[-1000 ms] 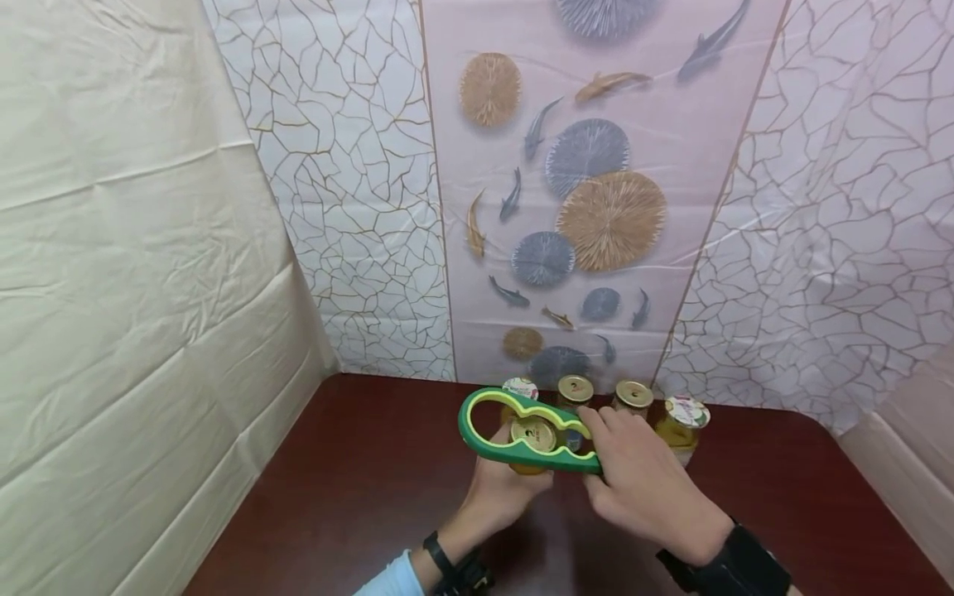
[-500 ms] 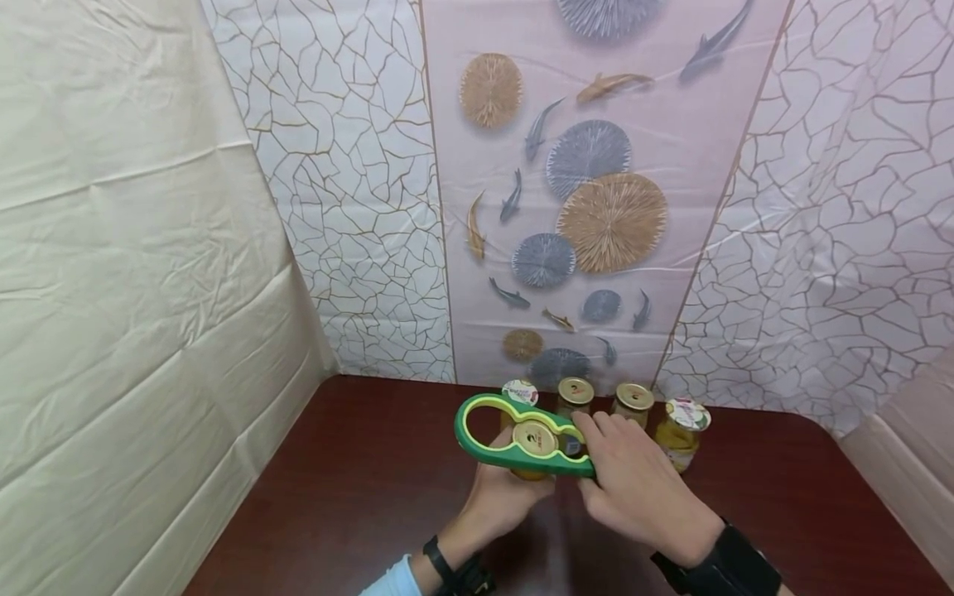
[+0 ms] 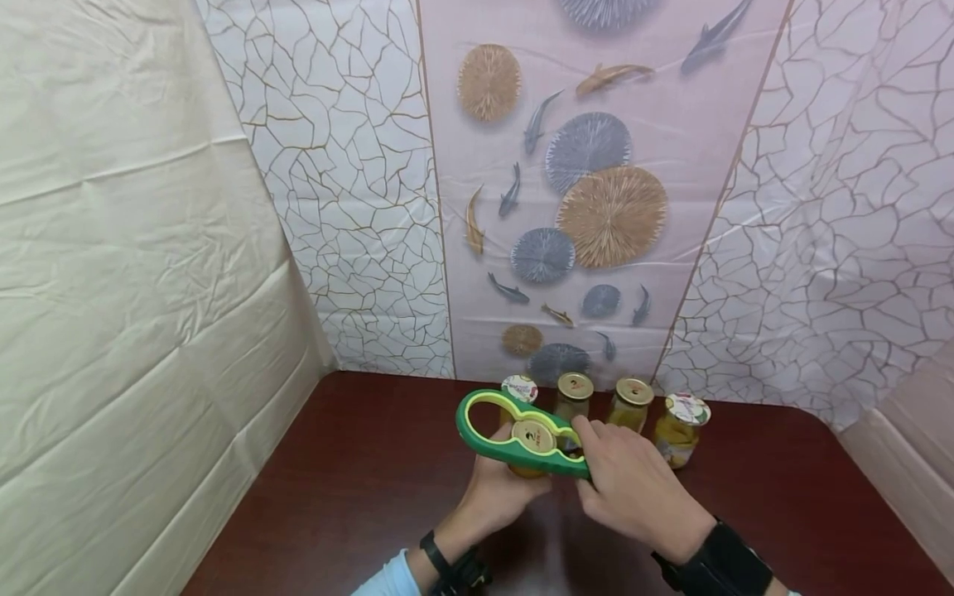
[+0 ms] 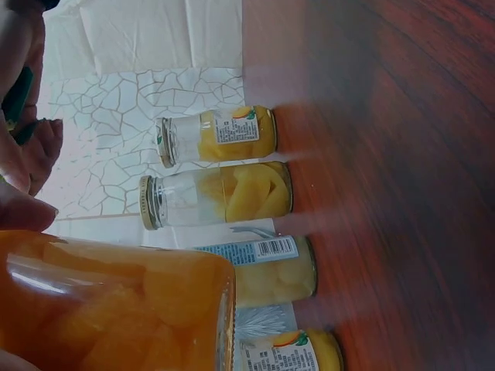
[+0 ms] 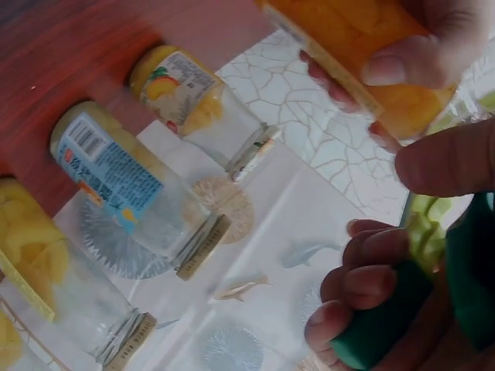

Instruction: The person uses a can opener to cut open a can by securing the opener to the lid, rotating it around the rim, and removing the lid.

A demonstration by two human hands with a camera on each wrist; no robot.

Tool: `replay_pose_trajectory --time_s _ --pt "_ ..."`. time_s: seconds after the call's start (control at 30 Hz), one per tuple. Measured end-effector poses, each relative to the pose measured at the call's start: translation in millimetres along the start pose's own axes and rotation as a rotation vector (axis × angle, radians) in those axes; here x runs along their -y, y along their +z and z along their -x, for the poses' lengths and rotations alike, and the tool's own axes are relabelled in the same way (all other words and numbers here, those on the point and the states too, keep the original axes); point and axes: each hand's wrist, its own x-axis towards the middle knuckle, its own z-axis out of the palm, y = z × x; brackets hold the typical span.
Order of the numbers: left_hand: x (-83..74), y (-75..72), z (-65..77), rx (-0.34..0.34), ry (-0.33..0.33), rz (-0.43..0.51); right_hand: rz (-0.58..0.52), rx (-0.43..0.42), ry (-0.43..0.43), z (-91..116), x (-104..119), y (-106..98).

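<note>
My left hand (image 3: pixel 498 494) grips a glass jar of orange fruit pieces (image 4: pixel 116 301), held up off the table. Its gold lid (image 3: pixel 533 436) faces up, framed by the middle notches of a green jar opener (image 3: pixel 492 448) with a lime-green inner edge. The handle end of this opener is in my right hand (image 3: pixel 637 480), to the right of the lid. In the right wrist view, curled fingers (image 5: pixel 363 278) wrap the dark green handle, and the right thumb (image 5: pixel 445 162) lies close to the orange jar.
Several fruit jars stand in a row behind my hands: one with a patterned white lid (image 3: pixel 520 388), two gold-lidded jars (image 3: pixel 572 406) (image 3: pixel 630 414), and another patterned-lid jar (image 3: pixel 678 439) at the right. The dark red table (image 3: pixel 335 463) meets a patterned cloth backdrop (image 3: pixel 373 248).
The opener has shifted slightly left and turned a little clockwise around the lid, with my right hand moving along. My left hand and the jar stay nearly in place.
</note>
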Motion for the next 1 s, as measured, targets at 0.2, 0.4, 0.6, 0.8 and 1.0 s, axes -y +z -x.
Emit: replay_pose_trajectory --time_s 0.2,0.4,0.6,0.8,1.0 --pt "4.4 -0.5 -1.8 0.0 -0.013 -0.02 0.024 -0.025 -0.021 -1 -1 2" --pt "2.0 -1.9 2.0 0.051 -0.024 0.016 0.043 -0.033 -0.025 2 -2 4" --pt "1.6 -5.7 3.6 0.132 -0.006 0.098 0.042 -0.041 -0.033 4 -1 2" --pt "6.1 -8.3 1.8 0.193 0.073 0.075 0.038 -0.048 -0.052 5 -4 2" --pt "-11.9 -13.1 5.3 0.238 0.137 0.068 0.023 -0.081 -0.091 4 -8 2"
